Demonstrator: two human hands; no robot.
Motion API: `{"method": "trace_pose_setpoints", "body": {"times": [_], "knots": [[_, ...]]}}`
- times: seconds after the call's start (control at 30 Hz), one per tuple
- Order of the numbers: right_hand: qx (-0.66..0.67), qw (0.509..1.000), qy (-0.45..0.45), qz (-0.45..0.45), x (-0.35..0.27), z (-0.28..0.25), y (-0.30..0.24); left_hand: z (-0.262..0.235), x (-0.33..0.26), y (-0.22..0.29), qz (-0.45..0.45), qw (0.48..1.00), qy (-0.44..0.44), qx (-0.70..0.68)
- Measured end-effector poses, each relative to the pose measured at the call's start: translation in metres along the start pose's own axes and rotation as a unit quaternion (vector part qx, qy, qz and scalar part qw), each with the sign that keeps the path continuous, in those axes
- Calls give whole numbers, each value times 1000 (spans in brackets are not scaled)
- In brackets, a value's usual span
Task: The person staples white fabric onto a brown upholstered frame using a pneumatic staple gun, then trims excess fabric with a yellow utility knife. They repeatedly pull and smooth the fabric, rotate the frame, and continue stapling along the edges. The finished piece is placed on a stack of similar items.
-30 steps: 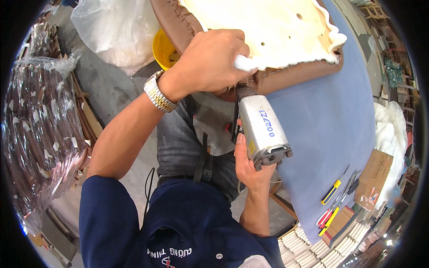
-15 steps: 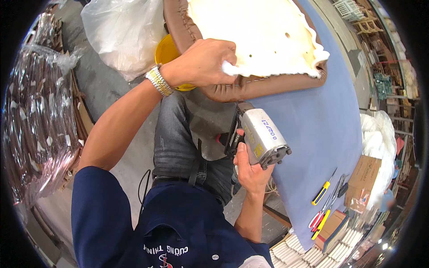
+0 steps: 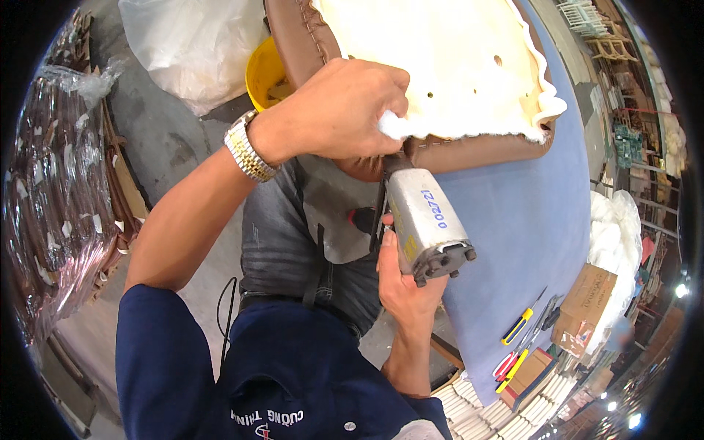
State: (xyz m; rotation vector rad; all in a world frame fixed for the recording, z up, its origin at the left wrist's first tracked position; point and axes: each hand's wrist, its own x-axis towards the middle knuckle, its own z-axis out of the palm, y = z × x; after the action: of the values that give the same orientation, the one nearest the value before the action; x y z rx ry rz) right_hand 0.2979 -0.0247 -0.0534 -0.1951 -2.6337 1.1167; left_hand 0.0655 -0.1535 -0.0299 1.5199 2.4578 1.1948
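Note:
A brown upholstered cushion (image 3: 484, 159) lies underside up on the blue-covered table, with cream padding (image 3: 447, 66) inside its stapled brown border. My left hand (image 3: 345, 110), with a metal watch at the wrist, is closed on a tuft of white batting (image 3: 396, 126) at the cushion's near edge. In my right hand (image 3: 411, 286) is a silver pneumatic staple gun (image 3: 427, 213), gripped by its handle. The gun's nose meets the cushion's brown edge just below my left hand; the exact contact spot is partly hidden by that hand.
The blue tabletop (image 3: 513, 242) holds a yellow-handled screwdriver (image 3: 518, 326), other hand tools and a cardboard box (image 3: 584, 309). A yellow bucket (image 3: 265, 77) and a clear plastic bag (image 3: 194, 51) stand at far left. Plastic-wrapped brown pieces (image 3: 62, 205) are stacked on the left.
The staple gun has moved up and its nose now reaches the cushion's edge. My left hand has shifted slightly right in view, still pinching the batting.

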Motion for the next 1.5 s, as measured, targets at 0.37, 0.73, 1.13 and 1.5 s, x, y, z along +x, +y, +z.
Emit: {"method": "trace_pose_setpoints", "body": {"times": [0.37, 0.73, 1.13, 1.5], "knots": [[202, 963, 87, 158, -5, -23, -18, 3, 27, 8, -60, 997, -28, 50], [57, 996, 7, 65, 18, -24, 5, 2, 32, 19, -112, 991, -38, 67], [28, 984, 10, 176, 39, -29, -27, 10, 25, 17, -115, 990, 5, 84], [20, 997, -26, 73, 25, -38, -1, 9, 31, 14, -106, 992, 7, 65]]}}
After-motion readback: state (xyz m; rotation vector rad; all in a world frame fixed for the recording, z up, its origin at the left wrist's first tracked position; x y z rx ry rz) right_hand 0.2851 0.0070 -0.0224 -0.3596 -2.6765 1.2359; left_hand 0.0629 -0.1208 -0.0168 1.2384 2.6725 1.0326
